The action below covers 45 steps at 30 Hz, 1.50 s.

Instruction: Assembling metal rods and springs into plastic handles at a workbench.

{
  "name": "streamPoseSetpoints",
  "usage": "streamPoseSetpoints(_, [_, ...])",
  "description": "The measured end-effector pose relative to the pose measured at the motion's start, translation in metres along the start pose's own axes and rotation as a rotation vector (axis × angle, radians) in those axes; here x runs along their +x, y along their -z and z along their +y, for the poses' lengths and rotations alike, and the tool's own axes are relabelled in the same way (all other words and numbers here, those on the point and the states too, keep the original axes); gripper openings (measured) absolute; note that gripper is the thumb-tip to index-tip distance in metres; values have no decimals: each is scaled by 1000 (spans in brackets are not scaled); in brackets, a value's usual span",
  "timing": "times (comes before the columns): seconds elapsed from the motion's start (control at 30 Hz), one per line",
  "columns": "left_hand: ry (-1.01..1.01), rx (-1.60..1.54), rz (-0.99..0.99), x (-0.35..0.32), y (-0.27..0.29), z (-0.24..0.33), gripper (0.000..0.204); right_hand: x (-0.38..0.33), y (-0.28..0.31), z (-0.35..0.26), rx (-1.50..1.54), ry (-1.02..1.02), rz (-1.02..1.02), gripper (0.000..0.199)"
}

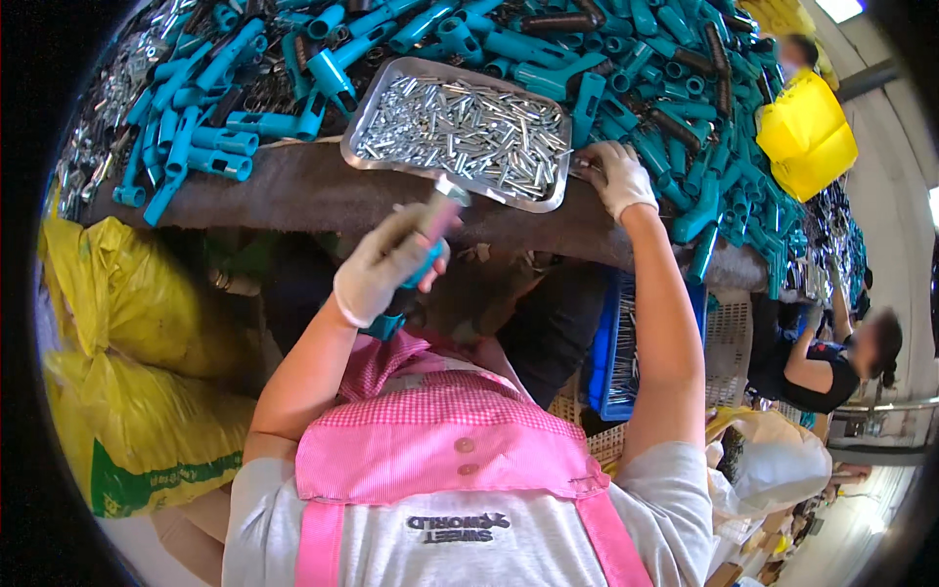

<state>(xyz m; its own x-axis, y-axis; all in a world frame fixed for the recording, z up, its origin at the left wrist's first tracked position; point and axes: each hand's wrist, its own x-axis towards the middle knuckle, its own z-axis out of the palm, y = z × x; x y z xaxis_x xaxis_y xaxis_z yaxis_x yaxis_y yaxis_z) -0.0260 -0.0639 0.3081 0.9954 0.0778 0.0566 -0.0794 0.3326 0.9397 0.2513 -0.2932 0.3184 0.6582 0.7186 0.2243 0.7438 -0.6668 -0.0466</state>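
Note:
My left hand (386, 259), in a pale glove, is closed around a teal plastic part with a silvery metal end (450, 191). Its shape is partly smeared by motion, and the fingers hide its middle. This part is held in front of the table edge, just below a metal tray (354, 149) full of small silver pins (469, 132). At the tray's right rim is my right hand (618, 178), also gloved. Its fingertips are drawn together by the rim and the teal pieces; whatever they pinch is too small to make out.
Heaped teal plastic parts (230, 142) and dark springs (675, 127) cover the table around the tray. Yellow sacks (147, 391) stand at left. A blue crate (613, 362) sits below my right arm. Another person (822, 367) works at far right, near a yellow bag (807, 137).

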Motion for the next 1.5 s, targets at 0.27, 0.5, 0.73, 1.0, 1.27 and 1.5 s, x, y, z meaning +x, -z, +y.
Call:
streamPoseSetpoints(0.27, [241, 207, -225, -10, -4, 1, 32, -58, 91, -92, 796, 207, -82, 23])
streamPoseSetpoints(0.5, [269, 199, -289, -14, -8, 0, 34, -64, 110, -130, 553, 659, -54, 34])
streamPoseSetpoints(0.73, [275, 216, -292, -28, 1, 2, 35, -72, 114, -144, 483, 680, -1, 36])
streamPoseSetpoints(1.0, [-256, 734, -133, -38, -7, 6, 36, -87, 105, -156, 605, 395, -256, 32])
streamPoseSetpoints(1.27, [-339, 1107, -64, -39, -3, 8, 34, -95, 89, -154, 559, 264, -360, 49])
streamPoseSetpoints(1.5, [-316, 1215, -87, -38, 5, 5, 35, -101, 64, -161, 445, 455, -192, 42])
